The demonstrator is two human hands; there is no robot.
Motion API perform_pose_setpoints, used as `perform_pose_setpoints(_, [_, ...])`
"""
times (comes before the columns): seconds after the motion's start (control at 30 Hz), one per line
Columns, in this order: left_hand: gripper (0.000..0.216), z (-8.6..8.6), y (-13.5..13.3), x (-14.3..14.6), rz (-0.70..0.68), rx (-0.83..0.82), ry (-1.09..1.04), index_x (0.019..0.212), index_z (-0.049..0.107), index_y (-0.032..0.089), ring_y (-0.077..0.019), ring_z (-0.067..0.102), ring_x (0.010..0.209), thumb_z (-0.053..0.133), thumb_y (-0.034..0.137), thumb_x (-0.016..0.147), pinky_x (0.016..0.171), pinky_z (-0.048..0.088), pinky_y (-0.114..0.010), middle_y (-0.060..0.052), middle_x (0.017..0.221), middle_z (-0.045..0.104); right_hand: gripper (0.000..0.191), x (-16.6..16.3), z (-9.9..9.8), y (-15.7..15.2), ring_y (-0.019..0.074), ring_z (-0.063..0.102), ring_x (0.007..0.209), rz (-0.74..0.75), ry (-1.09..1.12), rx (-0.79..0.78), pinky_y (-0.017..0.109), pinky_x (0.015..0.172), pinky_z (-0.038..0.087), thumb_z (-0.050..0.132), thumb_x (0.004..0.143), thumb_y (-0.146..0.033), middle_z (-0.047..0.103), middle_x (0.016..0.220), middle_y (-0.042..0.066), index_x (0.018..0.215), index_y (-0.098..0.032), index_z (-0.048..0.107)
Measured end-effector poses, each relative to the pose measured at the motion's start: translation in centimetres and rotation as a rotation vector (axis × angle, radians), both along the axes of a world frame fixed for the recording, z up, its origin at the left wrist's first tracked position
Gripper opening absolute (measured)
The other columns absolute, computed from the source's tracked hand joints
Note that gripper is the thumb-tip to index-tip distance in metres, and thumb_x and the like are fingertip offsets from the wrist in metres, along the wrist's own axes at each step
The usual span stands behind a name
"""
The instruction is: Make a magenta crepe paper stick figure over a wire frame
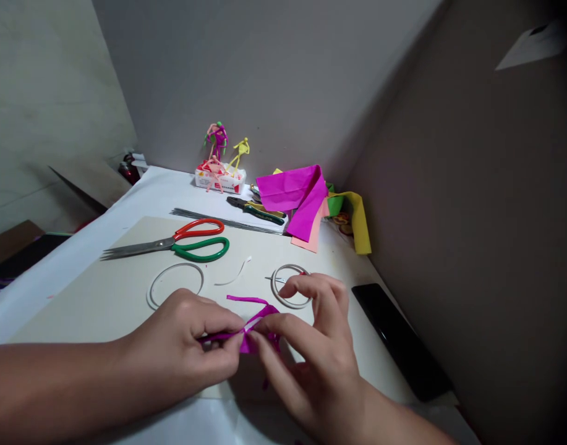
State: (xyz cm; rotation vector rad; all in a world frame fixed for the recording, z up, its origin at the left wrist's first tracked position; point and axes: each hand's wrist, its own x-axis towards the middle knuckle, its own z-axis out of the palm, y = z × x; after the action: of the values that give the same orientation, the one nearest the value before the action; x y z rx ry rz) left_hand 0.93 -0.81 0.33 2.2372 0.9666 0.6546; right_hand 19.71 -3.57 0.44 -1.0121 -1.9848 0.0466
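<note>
My left hand pinches a thin purple paper-wrapped stem between thumb and fingers. My right hand pinches the same piece, a small purple paper-wrapped figure, with thumb and index finger; its other fingers are raised. A white strip shows between the fingertips, and one purple limb sticks out to the upper left. What lies under the fingers is hidden. Just beyond are a white wire ring, a second ring over a small pointed metal tool, and a short white strip.
Large scissors with red and green handles lie on the pale board. Behind are a wire bundle, pliers, purple paper, yellow paper and small figures on a tissue pack. A black phone lies right.
</note>
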Motion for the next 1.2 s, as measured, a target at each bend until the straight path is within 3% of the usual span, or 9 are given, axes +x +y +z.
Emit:
perform_pose_setpoints(0.13, [0.023, 0.1, -0.1, -0.2, 0.036, 0.128, -0.057, 0.062, 0.065, 0.014, -0.0061, 0.04, 0.044, 0.049, 0.012, 0.079, 0.043, 0.03, -0.016, 0.005, 0.048, 0.048, 0.014, 0.0, 0.1, -0.2, 0.0271, 0.046, 0.101, -0.002, 0.093, -0.029, 0.049, 0.089, 0.039, 0.064, 0.075, -0.007, 0.05, 0.102, 0.01, 0.081, -0.018, 0.07])
perform_pose_setpoints(0.37, [0.022, 0.1, -0.3, -0.3, 0.046, 0.415, -0.076, 0.066, 0.067, 0.017, -0.0083, 0.048, 0.042, 0.051, 0.011, 0.081, 0.045, 0.038, -0.018, 0.003, 0.049, 0.059, 0.013, -0.5, 0.0, -0.1, 0.0272, 0.049, 0.105, -0.028, 0.202, -0.101, 0.048, 0.089, 0.04, 0.067, 0.074, -0.008, 0.054, 0.104, 0.009, 0.076, -0.02, 0.072])
perform_pose_setpoints(0.5, [0.023, 0.4, -0.5, -0.4, 0.036, 0.608, -0.092, 0.066, 0.062, 0.019, -0.0101, 0.058, 0.046, 0.05, 0.013, 0.085, 0.072, 0.053, -0.025, 0.004, 0.053, 0.065, 0.012, -0.8, -0.2, 0.0, 0.0277, 0.05, 0.108, -0.044, 0.228, -0.135, 0.048, 0.091, 0.04, 0.069, 0.074, -0.011, 0.055, 0.104, 0.009, 0.075, -0.022, 0.072])
perform_pose_setpoints(0.63, [0.013, 0.4, -0.8, -0.5, 0.023, 0.756, -0.049, 0.08, 0.063, 0.017, -0.0116, 0.065, 0.055, 0.054, 0.009, 0.084, 0.087, 0.053, -0.031, 0.002, 0.063, 0.071, 0.012, -1.0, -0.3, 0.0, 0.0278, 0.051, 0.11, -0.055, 0.257, -0.142, 0.049, 0.092, 0.042, 0.069, 0.074, -0.011, 0.055, 0.105, 0.009, 0.075, -0.022, 0.072])
perform_pose_setpoints(0.83, [0.007, -0.7, -1.0, -0.8, -0.007, 0.807, -0.011, 0.084, 0.062, 0.015, -0.0123, 0.063, 0.063, 0.06, 0.008, 0.082, 0.097, 0.048, -0.042, -0.002, 0.071, 0.071, 0.013, -1.2, -0.5, -0.1, 0.0281, 0.052, 0.11, -0.062, 0.294, -0.133, 0.051, 0.093, 0.041, 0.066, 0.074, -0.009, 0.056, 0.109, 0.01, 0.074, -0.021, 0.071])
perform_pose_setpoints(1.2, [0.009, -1.0, -0.9, -1.0, -0.015, 0.804, 0.004, 0.077, 0.063, 0.016, -0.0121, 0.062, 0.061, 0.06, 0.008, 0.081, 0.098, 0.048, -0.041, -0.001, 0.067, 0.069, 0.011, -1.2, -0.7, -0.1, 0.0287, 0.052, 0.109, -0.046, 0.278, -0.113, 0.056, 0.097, 0.037, 0.068, 0.075, -0.011, 0.056, 0.111, 0.01, 0.075, -0.021, 0.071])
